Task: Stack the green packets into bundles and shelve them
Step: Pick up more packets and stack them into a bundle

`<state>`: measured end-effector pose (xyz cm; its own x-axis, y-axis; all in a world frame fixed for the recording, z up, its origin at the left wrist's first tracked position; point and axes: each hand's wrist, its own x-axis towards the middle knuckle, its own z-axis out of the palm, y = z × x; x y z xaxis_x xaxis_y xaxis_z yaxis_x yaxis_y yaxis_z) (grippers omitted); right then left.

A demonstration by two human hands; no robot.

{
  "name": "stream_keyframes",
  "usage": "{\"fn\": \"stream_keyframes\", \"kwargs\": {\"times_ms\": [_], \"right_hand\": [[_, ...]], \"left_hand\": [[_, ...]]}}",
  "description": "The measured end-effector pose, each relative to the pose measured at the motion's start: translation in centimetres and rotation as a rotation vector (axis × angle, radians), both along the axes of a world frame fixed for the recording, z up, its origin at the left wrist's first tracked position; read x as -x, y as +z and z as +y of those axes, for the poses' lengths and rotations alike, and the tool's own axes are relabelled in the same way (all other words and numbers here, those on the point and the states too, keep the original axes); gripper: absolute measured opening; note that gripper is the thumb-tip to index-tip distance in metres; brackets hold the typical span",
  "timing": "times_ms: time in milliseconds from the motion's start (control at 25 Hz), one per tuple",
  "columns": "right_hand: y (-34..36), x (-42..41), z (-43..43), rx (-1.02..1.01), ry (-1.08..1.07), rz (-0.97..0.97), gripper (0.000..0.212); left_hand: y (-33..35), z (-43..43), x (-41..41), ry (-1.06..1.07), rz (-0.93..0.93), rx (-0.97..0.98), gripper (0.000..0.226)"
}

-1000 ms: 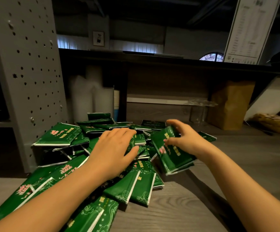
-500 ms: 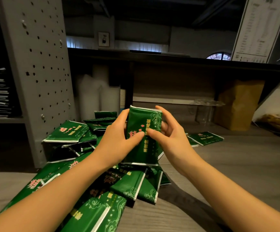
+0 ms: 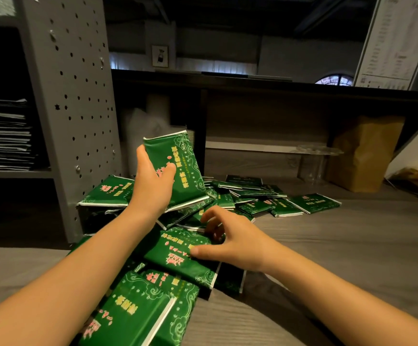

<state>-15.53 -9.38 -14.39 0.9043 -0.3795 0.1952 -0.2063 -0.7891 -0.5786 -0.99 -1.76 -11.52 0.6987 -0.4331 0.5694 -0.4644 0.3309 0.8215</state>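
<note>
On the wooden surface [image 3: 352, 245] in front of the person lies a loose pile of green packets [image 3: 253, 201], which spreads from the grey perforated upright [image 3: 73, 96] toward the right. Half a second ago both hands held a few packets upright between them; now only the left hand [image 3: 153, 186] keeps these held packets [image 3: 178, 168]. It has raised them above the pile and tilted them a little, with the thumb across the printed face and the fingers wrapped behind. How many packets are in this grip I cannot count. The right hand [image 3: 235, 242] has let go and come down to the near part of the pile. Its thumb presses on the face of the next packet [image 3: 178, 255] and its fingers curl over the far edge, so it is pinching this packet, which still lies flat on the others. I judge this to be the collecting step: one more packet is about to join the bundle. Most packets are still scattered and none is on a shelf [image 3: 15, 172] yet, so the task seems far from finished.
</note>
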Motion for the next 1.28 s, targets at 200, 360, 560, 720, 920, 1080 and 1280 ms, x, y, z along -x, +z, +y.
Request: {"fn": "stream_keyframes", "kwargs": {"times_ms": [200, 360, 560, 720, 920, 1080, 1280], "right_hand": [[1.0, 0.7, -0.4, 0.084, 0.047, 0.162, 0.068], [2.2, 2.1, -2.1, 0.079, -0.009, 0.267, 0.071], [3.2, 4.0, -5.8, 0.151, -0.16, 0.293, 0.045], [4.0, 4.5, -7.9, -0.014, -0.259, -0.077, 0.018], [4.0, 3.5, -5.0, -0.439, -0.115, -0.651, 0.027], [2.9, 2.0, -2.2, -0.471, -0.031, -0.697, 0.037], [1.3, 0.7, 0.3, -0.426, 0.012, -0.62, 0.053]], "left_hand": [[-0.1, 0.0, -0.2, -0.047, 0.019, -0.07, 0.023], [-0.2, 0.2, 0.1, -0.071, 0.152, -0.036, 0.031], [-0.9, 0.0, 1.8, -0.128, 0.165, -0.095, 0.045], [-0.6, -0.3, 2.4, -0.156, 0.192, -0.104, 0.041], [-0.6, 0.1, 3.2, -0.186, 0.192, -0.165, 0.035], [-0.7, 0.1, 4.4, -0.258, 0.184, -0.103, 0.037], [-0.8, 0.0, 5.1, -0.357, 0.265, 0.041, 0.037]]}}
